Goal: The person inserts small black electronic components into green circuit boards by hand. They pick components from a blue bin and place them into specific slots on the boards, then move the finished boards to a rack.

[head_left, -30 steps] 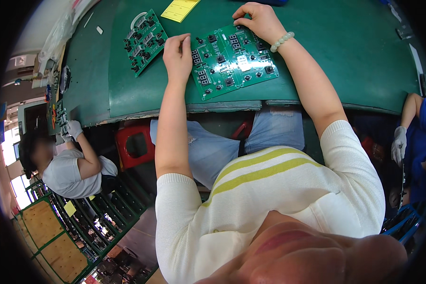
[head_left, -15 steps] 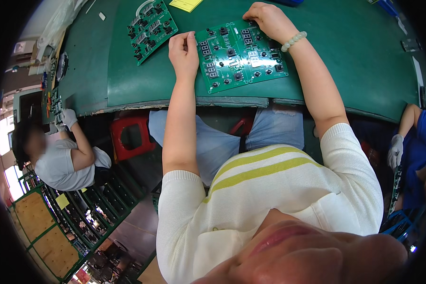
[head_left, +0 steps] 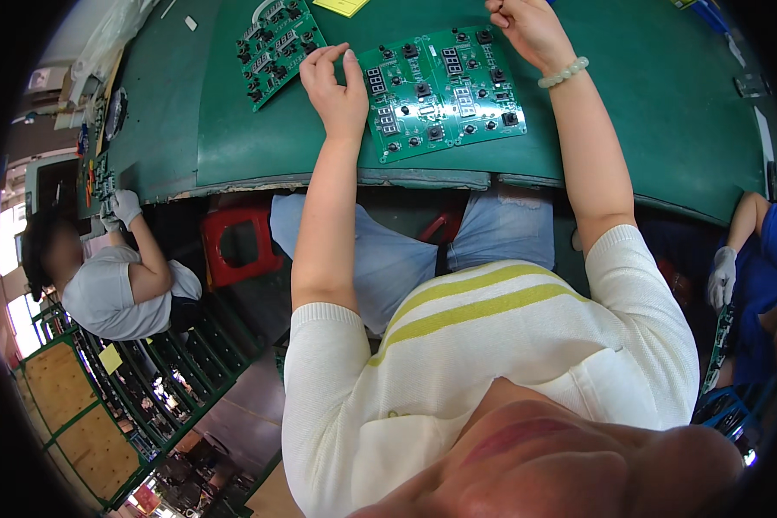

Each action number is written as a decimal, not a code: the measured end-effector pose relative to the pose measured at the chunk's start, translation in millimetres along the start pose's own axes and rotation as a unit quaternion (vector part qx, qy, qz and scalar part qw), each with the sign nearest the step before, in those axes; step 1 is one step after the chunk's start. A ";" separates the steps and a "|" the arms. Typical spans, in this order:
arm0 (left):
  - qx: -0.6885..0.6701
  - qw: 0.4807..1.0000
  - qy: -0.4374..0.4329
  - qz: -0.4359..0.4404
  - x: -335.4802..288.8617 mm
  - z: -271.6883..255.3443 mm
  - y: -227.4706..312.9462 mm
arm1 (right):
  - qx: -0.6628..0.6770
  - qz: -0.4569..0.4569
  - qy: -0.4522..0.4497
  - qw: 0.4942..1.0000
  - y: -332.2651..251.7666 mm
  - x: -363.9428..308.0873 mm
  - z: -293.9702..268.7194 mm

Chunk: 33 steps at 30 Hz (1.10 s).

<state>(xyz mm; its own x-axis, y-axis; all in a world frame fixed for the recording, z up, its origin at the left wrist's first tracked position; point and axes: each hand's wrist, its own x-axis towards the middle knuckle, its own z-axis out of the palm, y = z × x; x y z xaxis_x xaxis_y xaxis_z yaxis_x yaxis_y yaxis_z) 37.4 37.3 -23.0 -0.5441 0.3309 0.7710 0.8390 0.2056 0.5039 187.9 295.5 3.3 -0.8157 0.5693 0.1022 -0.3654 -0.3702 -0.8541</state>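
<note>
A green circuit board panel (head_left: 445,95) with black buttons and small digit displays lies on the green table in front of me. My left hand (head_left: 332,91) is just off its left edge, fingers apart and thumb raised, with nothing seen in it. Its fingertips are close to a second group of green circuit boards (head_left: 278,53) at the upper left. Beyond the panel's upper right corner is my right hand (head_left: 531,30), wearing a pale bead bracelet (head_left: 564,72). Its fingers are curled together at the picture's top edge, and whether they pinch something small is hidden.
A yellow paper (head_left: 341,7) lies at the far side of the green table (head_left: 656,112). At the left, a gloved person (head_left: 116,285) handles a board; a gloved hand (head_left: 722,278) shows at the right. A red stool (head_left: 242,246) stands left of my legs.
My right hand has left the panel's upper edge and moved up and right. My left hand has loosened from the left edge and shifted left, fingers spreading. The panel has turned slightly.
</note>
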 end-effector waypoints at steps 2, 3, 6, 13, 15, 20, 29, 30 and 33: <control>-0.036 0.999 0.003 -0.018 3.8 -2.8 20.9 | 0.037 0.059 -0.041 0.997 -5.3 -9.7 10.7; -0.052 0.998 0.004 -0.027 6.3 -2.5 32.6 | 0.057 0.089 -0.062 0.992 -8.6 -15.6 20.0; -0.103 0.994 -0.034 0.014 16.6 -0.7 68.7 | 0.047 0.125 -0.146 0.980 -11.7 -33.6 46.8; -0.242 0.957 -0.140 -0.073 20.8 -2.9 100.4 | -0.004 0.207 -0.175 0.963 1.3 -49.6 59.5; -0.280 0.940 -0.160 -0.107 15.7 -3.7 97.6 | 0.016 0.220 -0.165 0.961 6.8 -49.1 55.2; -0.156 0.977 -0.141 -0.025 16.1 -8.4 98.1 | 0.015 0.228 -0.168 0.959 -1.4 -57.9 65.5; -0.109 0.976 -0.106 0.156 13.0 -2.4 82.0 | 0.051 0.251 -0.230 0.939 -1.4 -51.9 49.3; -0.116 0.977 -0.112 0.138 11.6 -2.2 80.7 | 0.058 0.255 -0.237 0.936 -0.9 -50.7 46.9; -0.186 0.976 -0.097 0.052 8.8 -1.4 91.2 | 0.050 0.230 -0.314 0.920 -10.3 -44.0 39.1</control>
<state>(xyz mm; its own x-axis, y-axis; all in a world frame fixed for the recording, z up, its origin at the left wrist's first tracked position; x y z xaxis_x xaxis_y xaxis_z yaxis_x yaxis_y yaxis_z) 109.1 57.7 30.3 -0.4140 0.5083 0.7551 0.8086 -0.1757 0.5616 210.0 245.5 27.5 -0.9809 -0.1899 0.0424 0.0703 -0.5492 -0.8327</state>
